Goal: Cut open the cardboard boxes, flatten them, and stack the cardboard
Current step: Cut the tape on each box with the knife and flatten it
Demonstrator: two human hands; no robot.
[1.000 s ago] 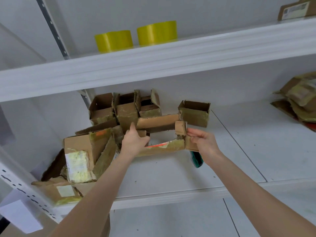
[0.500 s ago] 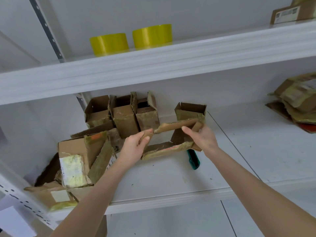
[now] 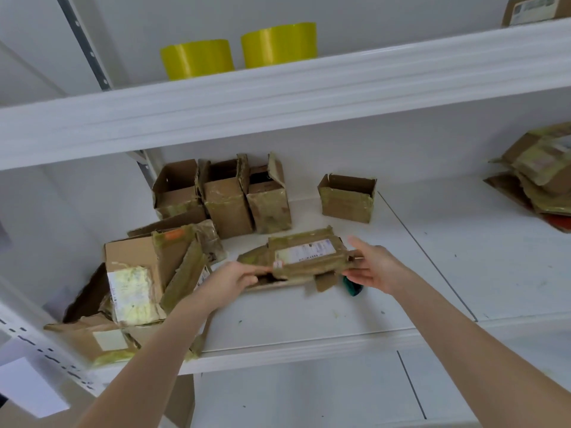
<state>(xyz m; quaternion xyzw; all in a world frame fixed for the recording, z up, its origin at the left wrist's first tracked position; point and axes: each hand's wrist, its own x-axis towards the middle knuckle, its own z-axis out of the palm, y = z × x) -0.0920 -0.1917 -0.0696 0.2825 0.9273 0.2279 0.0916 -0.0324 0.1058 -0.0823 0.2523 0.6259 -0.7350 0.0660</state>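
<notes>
White shelf (image 3: pixel 309 322), mid-level | flattened box (image 3: pixel 304 257) low at shelf centre, label up | left hand (image 3: pixel 230 281) pinches its left end | right hand (image 3: pixel 375 268) fingers spread at right end | judged light, floppy at creases, tape slick; grip both short ends.

Three open boxes (image 3: pixel 225 196) stand in a row at the back edge of the shelf (image 3: pixel 309 322), a single box (image 3: pixel 347 199) to their right. Before them is a flat box (image 3: pixel 306 257); a pile (image 3: pixel 133 282) fills the left front corner.

left hand (image 3: pixel 234 279) pinches flattened box (image 3: pixel 306 257) | right hand (image 3: pixel 377 267) straight-fingered at its right end
</notes>
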